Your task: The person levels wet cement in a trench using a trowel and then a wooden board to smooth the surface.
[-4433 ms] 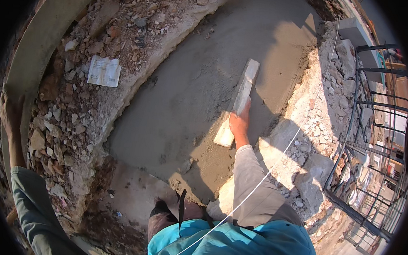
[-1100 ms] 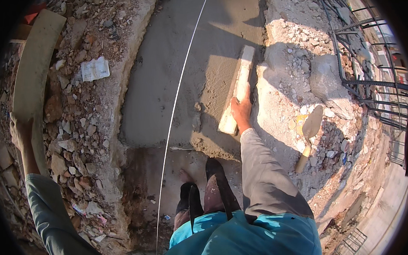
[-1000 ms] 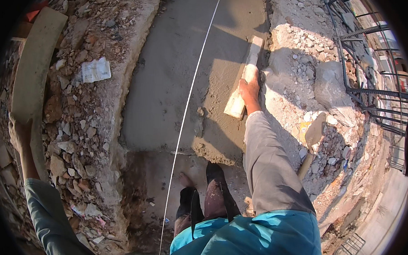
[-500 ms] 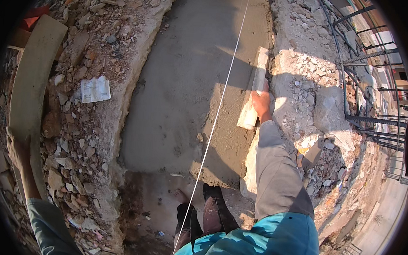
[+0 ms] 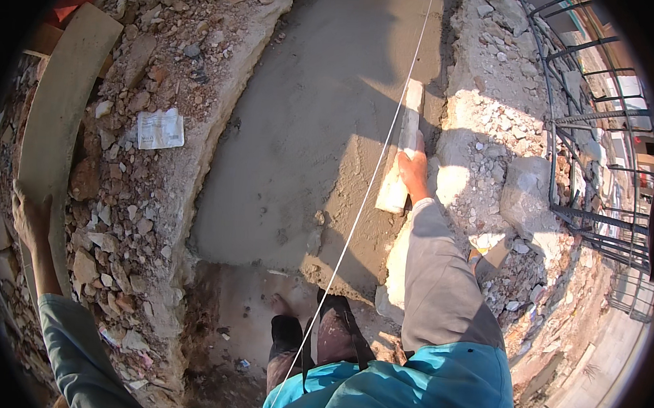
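My right hand point(image 5: 414, 170) is closed around a long, pale, cement-smeared float point(image 5: 392, 191). The float lies lengthwise along the right side of a strip of wet concrete point(image 5: 271, 150), close to its rough edge. Far out to the left, my left hand point(image 5: 32, 224) grips a long, flat plank point(image 5: 61, 119) across its width, thumb on one side and fingers on the other. A taut white string point(image 5: 372, 184) runs over the concrete, just left of the float. The float's underside is hidden.
Broken rubble point(image 5: 114, 231) lines the left bank, with a torn paper label point(image 5: 161, 129) on it. More stones and a large rock point(image 5: 529, 194) lie on the right, beside a steel rebar cage point(image 5: 564, 127). My legs point(image 5: 336, 328) stand in the trench below the concrete's near end.
My right hand has drawn the float slightly toward me and to the left, away from the concrete's right edge. My left hand stays on the plank. The whole view has shifted a little.
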`<state>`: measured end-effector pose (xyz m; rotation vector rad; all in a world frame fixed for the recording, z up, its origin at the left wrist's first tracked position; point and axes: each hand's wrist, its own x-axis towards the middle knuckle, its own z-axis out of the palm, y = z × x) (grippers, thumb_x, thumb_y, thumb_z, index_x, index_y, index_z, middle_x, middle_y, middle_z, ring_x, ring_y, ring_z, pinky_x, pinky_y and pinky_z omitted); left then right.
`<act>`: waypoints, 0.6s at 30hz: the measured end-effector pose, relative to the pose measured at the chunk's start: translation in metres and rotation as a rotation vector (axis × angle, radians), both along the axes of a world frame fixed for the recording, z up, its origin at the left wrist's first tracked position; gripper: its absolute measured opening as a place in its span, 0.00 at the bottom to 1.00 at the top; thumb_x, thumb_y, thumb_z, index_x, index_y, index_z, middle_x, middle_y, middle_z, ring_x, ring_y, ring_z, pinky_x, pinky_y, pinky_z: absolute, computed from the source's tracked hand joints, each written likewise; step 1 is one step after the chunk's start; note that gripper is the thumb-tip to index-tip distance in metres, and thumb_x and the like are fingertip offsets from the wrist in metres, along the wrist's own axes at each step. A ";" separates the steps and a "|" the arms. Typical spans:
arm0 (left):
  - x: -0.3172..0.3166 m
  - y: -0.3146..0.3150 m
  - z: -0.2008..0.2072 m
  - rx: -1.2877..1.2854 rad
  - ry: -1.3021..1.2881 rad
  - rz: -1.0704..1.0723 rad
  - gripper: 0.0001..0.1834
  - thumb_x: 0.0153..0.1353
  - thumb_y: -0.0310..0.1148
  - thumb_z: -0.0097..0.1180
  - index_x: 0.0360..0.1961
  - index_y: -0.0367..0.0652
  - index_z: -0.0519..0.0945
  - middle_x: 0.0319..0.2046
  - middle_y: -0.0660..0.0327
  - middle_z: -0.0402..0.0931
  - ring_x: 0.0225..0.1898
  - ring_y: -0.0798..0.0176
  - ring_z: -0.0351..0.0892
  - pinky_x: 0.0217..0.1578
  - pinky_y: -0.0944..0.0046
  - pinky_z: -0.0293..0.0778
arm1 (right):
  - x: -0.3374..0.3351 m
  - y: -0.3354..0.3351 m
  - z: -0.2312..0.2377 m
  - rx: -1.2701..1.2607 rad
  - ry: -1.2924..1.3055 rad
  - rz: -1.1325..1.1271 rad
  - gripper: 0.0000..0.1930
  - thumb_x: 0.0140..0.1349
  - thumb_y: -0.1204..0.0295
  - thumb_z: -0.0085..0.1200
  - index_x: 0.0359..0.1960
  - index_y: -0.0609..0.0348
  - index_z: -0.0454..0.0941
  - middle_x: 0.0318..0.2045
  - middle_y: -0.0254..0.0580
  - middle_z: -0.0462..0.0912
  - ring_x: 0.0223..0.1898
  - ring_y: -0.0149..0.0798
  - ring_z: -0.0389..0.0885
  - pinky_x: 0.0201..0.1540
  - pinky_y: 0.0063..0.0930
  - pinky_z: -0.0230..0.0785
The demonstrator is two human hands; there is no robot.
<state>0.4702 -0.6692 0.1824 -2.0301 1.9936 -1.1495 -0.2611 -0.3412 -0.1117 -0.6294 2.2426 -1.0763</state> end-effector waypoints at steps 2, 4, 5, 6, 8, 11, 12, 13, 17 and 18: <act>0.001 0.000 -0.001 -0.002 -0.021 0.009 0.47 0.53 0.47 0.65 0.70 0.47 0.56 0.63 0.49 0.65 0.60 0.47 0.70 0.55 0.51 0.71 | -0.003 -0.032 0.013 0.046 -0.079 0.009 0.40 0.56 0.76 0.51 0.71 0.42 0.49 0.50 0.57 0.78 0.44 0.51 0.82 0.49 0.39 0.75; -0.017 0.006 0.005 -0.002 -0.059 0.016 0.46 0.53 0.47 0.65 0.70 0.47 0.56 0.62 0.49 0.66 0.59 0.46 0.71 0.54 0.50 0.71 | 0.013 -0.041 0.022 0.119 -0.069 0.066 0.40 0.57 0.76 0.51 0.71 0.40 0.48 0.49 0.57 0.78 0.41 0.49 0.82 0.46 0.39 0.75; -0.022 -0.001 -0.006 0.020 -0.025 0.009 0.46 0.53 0.47 0.65 0.70 0.47 0.56 0.62 0.48 0.66 0.58 0.46 0.71 0.54 0.50 0.72 | 0.011 -0.028 0.010 0.069 0.001 0.190 0.40 0.57 0.75 0.50 0.71 0.40 0.47 0.50 0.59 0.77 0.44 0.53 0.82 0.49 0.42 0.74; -0.030 -0.002 0.001 0.025 -0.009 0.008 0.46 0.54 0.47 0.65 0.70 0.47 0.57 0.62 0.48 0.66 0.58 0.46 0.71 0.53 0.50 0.72 | 0.016 -0.015 -0.016 -0.012 0.137 0.266 0.42 0.57 0.74 0.52 0.71 0.39 0.44 0.50 0.61 0.77 0.48 0.57 0.80 0.53 0.44 0.71; -0.019 0.003 0.000 0.041 0.001 0.027 0.46 0.54 0.47 0.64 0.70 0.47 0.56 0.62 0.49 0.66 0.58 0.46 0.71 0.53 0.50 0.72 | 0.074 0.006 -0.002 0.140 -0.006 0.305 0.44 0.57 0.74 0.52 0.73 0.41 0.42 0.51 0.62 0.77 0.52 0.61 0.77 0.56 0.46 0.68; 0.001 0.010 0.009 0.013 -0.039 0.018 0.46 0.53 0.47 0.65 0.70 0.48 0.56 0.62 0.50 0.66 0.59 0.47 0.70 0.53 0.51 0.72 | 0.133 0.057 0.004 0.132 -0.066 0.519 0.43 0.55 0.79 0.50 0.73 0.47 0.44 0.68 0.57 0.60 0.70 0.52 0.57 0.69 0.37 0.52; 0.002 0.014 0.008 -0.003 -0.059 0.007 0.47 0.53 0.47 0.65 0.70 0.48 0.56 0.62 0.50 0.67 0.59 0.47 0.70 0.54 0.51 0.72 | 0.137 0.066 0.015 0.063 -0.089 0.542 0.42 0.54 0.80 0.49 0.72 0.51 0.46 0.68 0.56 0.60 0.70 0.51 0.57 0.69 0.36 0.52; -0.007 0.013 -0.001 0.016 -0.038 0.004 0.47 0.53 0.47 0.65 0.70 0.48 0.55 0.62 0.50 0.67 0.60 0.48 0.69 0.54 0.51 0.72 | 0.129 0.069 0.019 0.016 -0.044 0.471 0.41 0.54 0.81 0.49 0.72 0.53 0.48 0.68 0.56 0.60 0.70 0.50 0.58 0.70 0.35 0.51; -0.009 0.003 0.004 0.003 -0.044 -0.024 0.46 0.54 0.48 0.64 0.70 0.48 0.55 0.61 0.50 0.67 0.59 0.48 0.70 0.54 0.51 0.72 | 0.018 -0.008 -0.015 -0.032 0.132 0.114 0.40 0.56 0.74 0.51 0.72 0.48 0.49 0.50 0.57 0.78 0.45 0.51 0.82 0.50 0.36 0.74; 0.001 0.002 -0.006 0.002 -0.052 -0.037 0.46 0.54 0.48 0.64 0.70 0.48 0.55 0.61 0.50 0.67 0.59 0.47 0.71 0.53 0.50 0.72 | 0.016 -0.042 0.013 0.038 0.065 0.066 0.39 0.56 0.74 0.50 0.71 0.49 0.49 0.47 0.57 0.79 0.39 0.50 0.83 0.41 0.36 0.77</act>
